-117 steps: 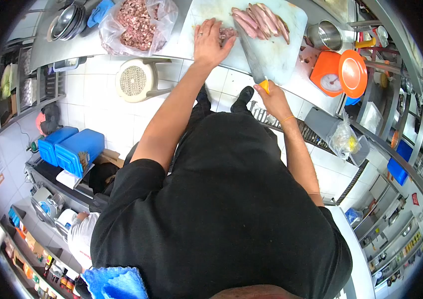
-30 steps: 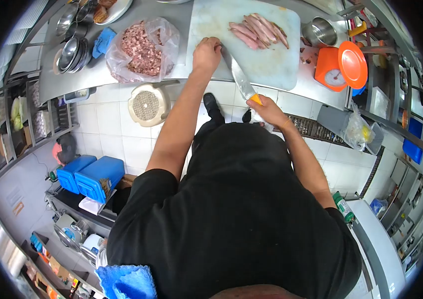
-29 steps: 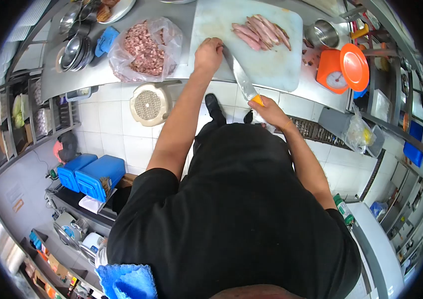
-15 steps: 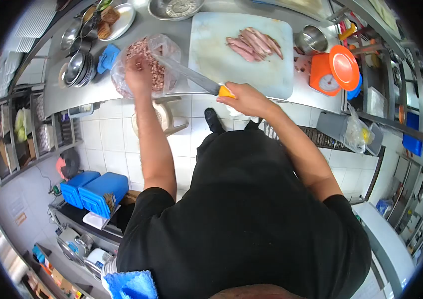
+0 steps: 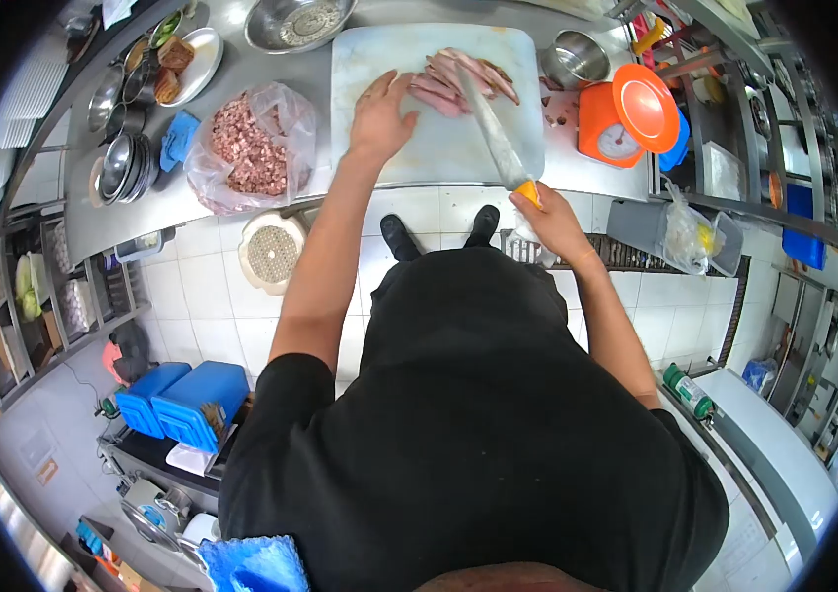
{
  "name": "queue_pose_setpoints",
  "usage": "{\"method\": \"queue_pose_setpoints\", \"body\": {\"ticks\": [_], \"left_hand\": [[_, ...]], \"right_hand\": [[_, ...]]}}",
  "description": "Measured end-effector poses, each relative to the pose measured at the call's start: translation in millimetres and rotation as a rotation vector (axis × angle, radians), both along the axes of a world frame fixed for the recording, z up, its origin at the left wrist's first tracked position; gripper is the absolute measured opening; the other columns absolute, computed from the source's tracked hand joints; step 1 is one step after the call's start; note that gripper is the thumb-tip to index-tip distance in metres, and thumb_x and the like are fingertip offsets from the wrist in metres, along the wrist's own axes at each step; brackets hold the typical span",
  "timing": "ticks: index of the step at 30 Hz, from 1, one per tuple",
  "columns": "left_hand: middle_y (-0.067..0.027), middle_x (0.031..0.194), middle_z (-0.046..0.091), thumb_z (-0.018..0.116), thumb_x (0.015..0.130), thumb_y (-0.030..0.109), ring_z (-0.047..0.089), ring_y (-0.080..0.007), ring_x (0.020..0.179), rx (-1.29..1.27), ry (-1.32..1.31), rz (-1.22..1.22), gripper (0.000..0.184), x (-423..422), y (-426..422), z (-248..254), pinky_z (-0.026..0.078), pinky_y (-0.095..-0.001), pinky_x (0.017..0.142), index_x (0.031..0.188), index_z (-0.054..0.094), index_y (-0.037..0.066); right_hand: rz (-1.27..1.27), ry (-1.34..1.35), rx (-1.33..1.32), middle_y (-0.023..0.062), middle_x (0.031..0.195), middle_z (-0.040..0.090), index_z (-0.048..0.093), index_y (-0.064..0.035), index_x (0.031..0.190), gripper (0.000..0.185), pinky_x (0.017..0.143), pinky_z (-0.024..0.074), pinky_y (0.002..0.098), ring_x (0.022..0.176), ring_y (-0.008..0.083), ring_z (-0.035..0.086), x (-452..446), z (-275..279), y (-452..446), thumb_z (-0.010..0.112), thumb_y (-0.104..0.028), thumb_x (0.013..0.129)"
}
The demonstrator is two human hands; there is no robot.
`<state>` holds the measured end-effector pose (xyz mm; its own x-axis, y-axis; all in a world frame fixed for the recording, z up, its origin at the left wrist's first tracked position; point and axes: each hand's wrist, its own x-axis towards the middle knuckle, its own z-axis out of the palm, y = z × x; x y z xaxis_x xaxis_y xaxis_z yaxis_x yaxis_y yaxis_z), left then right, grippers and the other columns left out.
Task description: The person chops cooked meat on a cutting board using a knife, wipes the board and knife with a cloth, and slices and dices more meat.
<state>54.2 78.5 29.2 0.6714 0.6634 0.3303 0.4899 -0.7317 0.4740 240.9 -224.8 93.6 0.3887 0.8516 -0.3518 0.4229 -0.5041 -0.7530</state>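
My left hand (image 5: pixel 382 120) is over the left part of the white cutting board (image 5: pixel 443 153), fingers apart and holding nothing. Its fingertips are close to several strips of raw meat (image 5: pixel 448 87) on the board; whether they touch cannot be made out. My right hand (image 5: pixel 552 219), at the board's front right corner, is closed round the yellow handle of a knife (image 5: pixel 498 141). The long blade slants up and left, its tip over the meat strips. Left of the board, an open plastic bag (image 5: pixel 302 123) holds chopped meat (image 5: pixel 246 148).
A metal pot (image 5: pixel 577 59) and an orange scale (image 5: pixel 608 128) stand right of the board. A metal bowl (image 5: pixel 300 25) is behind it. Stacked bowls (image 5: pixel 123 168), a blue cloth (image 5: pixel 178 138) and a white plate (image 5: pixel 204 64) with food are at left. A stool (image 5: pixel 273 252) stands below.
My left hand has moved right, from the bag of chopped meat to the board. The knife has swung from pointing left at the bag to over the meat strips.
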Motion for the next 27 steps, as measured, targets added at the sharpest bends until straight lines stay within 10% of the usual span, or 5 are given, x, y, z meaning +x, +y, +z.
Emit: {"method": "queue_pose_setpoints", "body": {"ticks": [3, 17, 27], "left_hand": [[-0.0170, 0.149, 0.060, 0.083, 0.084, 0.022, 0.057, -0.0370, 0.138, 0.024, 0.118, -0.057, 0.068, 34.9, 2.8, -12.1, 0.047, -0.0473, 0.116, 0.147, 0.059, 0.013], [-0.0090, 0.106, 0.074, 0.085, 0.079, 0.016, 0.071, -0.0338, 0.102, 0.076, 0.174, -0.218, 0.029, 49.8, -9.2, 6.5, 0.055, -0.0465, 0.093, 0.106, 0.078, 0.012], [-0.0087, 0.117, 0.068, 0.082, 0.078, 0.008, 0.064, -0.0340, 0.114, -0.037, 0.189, -0.181, 0.029, -1.6, -20.4, 11.0, 0.050, -0.0473, 0.102, 0.106, 0.077, 0.014]], "right_hand": [[-0.081, 0.028, -0.027, 0.0147, 0.096, 0.074, 0.067, 0.0023, 0.120, 0.040, 0.085, 0.0529, 0.0395, 0.089, 0.0239, 0.068, 17.5, -1.5, -19.6, 0.064, -0.035, 0.107], [-0.169, 0.103, 0.033, 0.0260, 0.104, 0.075, 0.067, 0.0011, 0.119, 0.048, 0.087, 0.0537, 0.0473, 0.097, 0.0425, 0.071, 32.4, -24.5, -38.7, 0.068, -0.044, 0.103], [0.021, -0.053, -0.010, 0.0288, 0.088, 0.071, 0.061, 0.0029, 0.105, 0.050, 0.077, 0.0528, 0.0539, 0.086, 0.0502, 0.069, 42.8, -5.0, -8.9, 0.067, -0.047, 0.103]]}}
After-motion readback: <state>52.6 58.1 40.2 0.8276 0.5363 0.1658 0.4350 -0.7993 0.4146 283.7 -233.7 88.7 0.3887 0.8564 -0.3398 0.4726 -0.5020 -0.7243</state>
